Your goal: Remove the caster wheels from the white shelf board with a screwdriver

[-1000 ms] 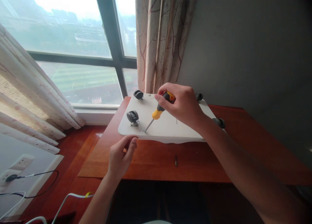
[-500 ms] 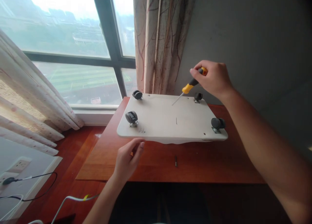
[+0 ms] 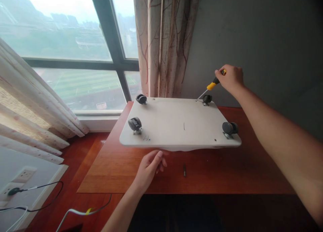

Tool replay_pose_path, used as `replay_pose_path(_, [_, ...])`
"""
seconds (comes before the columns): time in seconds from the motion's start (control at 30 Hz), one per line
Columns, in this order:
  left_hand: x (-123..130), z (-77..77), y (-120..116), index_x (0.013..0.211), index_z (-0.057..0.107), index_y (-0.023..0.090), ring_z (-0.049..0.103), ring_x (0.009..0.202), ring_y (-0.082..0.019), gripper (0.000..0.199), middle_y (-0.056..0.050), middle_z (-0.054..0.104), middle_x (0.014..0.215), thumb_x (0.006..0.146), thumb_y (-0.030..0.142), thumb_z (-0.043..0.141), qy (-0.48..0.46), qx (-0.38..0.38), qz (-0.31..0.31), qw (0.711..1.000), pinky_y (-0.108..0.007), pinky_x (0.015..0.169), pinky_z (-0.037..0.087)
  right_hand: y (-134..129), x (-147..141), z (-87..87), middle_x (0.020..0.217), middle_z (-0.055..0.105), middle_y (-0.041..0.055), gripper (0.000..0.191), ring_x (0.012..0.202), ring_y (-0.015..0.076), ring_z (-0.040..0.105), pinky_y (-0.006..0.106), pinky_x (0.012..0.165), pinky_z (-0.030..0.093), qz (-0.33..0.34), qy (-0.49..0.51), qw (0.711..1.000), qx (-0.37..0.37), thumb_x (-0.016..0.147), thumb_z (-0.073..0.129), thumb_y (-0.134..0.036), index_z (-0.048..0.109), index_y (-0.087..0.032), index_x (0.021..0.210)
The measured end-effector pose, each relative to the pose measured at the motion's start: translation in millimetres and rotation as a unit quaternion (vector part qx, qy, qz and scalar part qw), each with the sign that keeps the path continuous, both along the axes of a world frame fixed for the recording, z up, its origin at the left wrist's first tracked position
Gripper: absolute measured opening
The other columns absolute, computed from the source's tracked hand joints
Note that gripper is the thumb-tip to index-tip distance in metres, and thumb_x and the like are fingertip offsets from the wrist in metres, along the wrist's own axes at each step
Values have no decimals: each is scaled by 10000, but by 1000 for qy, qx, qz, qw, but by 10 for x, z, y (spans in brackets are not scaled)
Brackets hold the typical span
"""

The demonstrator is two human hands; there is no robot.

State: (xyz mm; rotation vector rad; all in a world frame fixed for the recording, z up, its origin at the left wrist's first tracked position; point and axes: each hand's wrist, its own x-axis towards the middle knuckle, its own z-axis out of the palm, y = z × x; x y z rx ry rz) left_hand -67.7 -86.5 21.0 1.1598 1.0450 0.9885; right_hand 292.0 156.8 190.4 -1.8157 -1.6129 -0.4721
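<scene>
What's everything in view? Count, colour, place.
screwdriver: one, yellow and black, tip at panel's far right
panel: one, white, on table
casters: four, black, near panel's corners
small slim piece: one, dark, on table before panel
table: one, reddish-brown, centre
window: one, dark-framed, upper left
curtains: two, pale patterned, flanking window
wall: grey, behind table
floor: reddish, lower left
sockets: two, white, lower left
cables: several, black and white, lower left
left hand: one, at panel's near edge, contact unclear
right hand: one, holding screwdriver

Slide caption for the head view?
Right hand holds a screwdriver beside the far right caster on a white board.
</scene>
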Motion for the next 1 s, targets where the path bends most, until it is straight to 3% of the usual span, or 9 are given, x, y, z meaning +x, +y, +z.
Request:
replay_pose_path(0.33, [109,-72,-9,1018,669,91,517,563,-103,508,-32,611,692,920,576,559,-12,-6,-9,1000,-204,484,336,-91,-187,80,919,728,133,275,874,308,651,408,755,474,17,-54,998,-39,903,522,-446,685,-224,914])
replay_pose_path(0.6, [96,-85,-3,987,675,89,515,566,-105,491,-30,609,681,927,562,555,-9,-8,9,1000,-213,494,345,-200,-277,97,1018,704,183,374,1011,378,637,471,814,466,54,-55,994,-74,935,465,-504,687,-220,1036])
replay_pose_path(0.77, [106,-81,14,977,676,97,523,569,-109,477,-30,613,684,929,556,555,-10,-5,7,1000,-219,500,348,-195,-314,127,1008,704,171,392,994,358,632,454,806,466,22,-73,993,-85,936,476,-524,700,-224,1053])
replay_pose_path(0.9, [151,-62,9,969,678,103,527,576,-110,463,-29,614,684,932,548,553,-12,-6,-2,1000,-217,508,352,-96,-377,283,1101,662,281,538,1073,408,599,503,839,422,-62,-116,980,-146,953,462,-551,710,-86,1058])
replay_pose_path(1.0, [193,-50,-8,972,678,106,520,572,-107,467,-27,610,682,924,555,558,-17,-11,-6,1000,-211,498,339,17,-396,414,1156,635,311,538,1109,405,573,502,862,405,-60,-115,974,-186,951,503,-523,698,-33,1060])
